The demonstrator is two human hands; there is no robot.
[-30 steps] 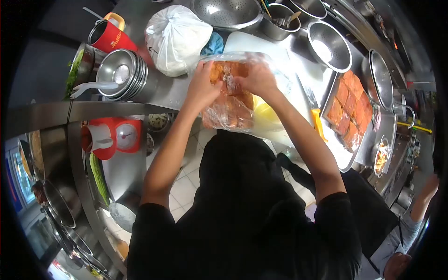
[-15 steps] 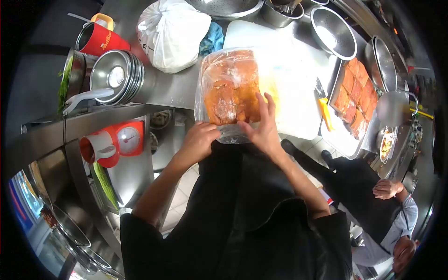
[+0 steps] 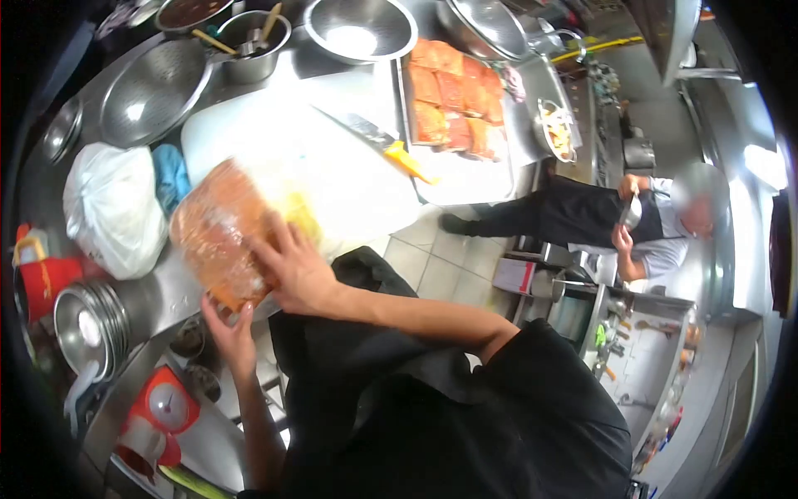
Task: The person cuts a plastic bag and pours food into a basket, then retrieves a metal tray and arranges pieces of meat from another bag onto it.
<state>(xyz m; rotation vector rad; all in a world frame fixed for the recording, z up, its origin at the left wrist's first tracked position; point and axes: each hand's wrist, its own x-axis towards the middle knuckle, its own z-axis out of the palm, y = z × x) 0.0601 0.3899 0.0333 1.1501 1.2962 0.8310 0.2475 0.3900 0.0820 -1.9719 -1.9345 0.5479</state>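
Note:
A clear plastic bag point(image 3: 220, 229) full of orange-red slabs, which look like fish or meat, lies at a slant on the counter's near edge. It overlaps a white cutting board point(image 3: 241, 125). My left hand point(image 3: 233, 339) grips the bag's near end, thumb and fingers at its edge. My right hand point(image 3: 299, 274) rests on the bag's right side with fingers spread. Beside the bag the board is stained yellow. A knife point(image 3: 374, 141) with a yellow handle lies across the board's right part.
A tray point(image 3: 465, 183) of orange portions stands right of the board. A white tied bag point(image 3: 112, 208), blue cloth point(image 3: 170, 179), stacked steel bowls point(image 3: 91, 328) and a colander point(image 3: 158, 96) are on the left. At right, a co-worker point(image 3: 598, 212) in a dark apron holds a metal utensil.
My view has swung to the right. The bag now lies slanted, its near end between my left thumb and fingers. My right hand has moved further onto the bag. The co-worker's hands now hold a utensil.

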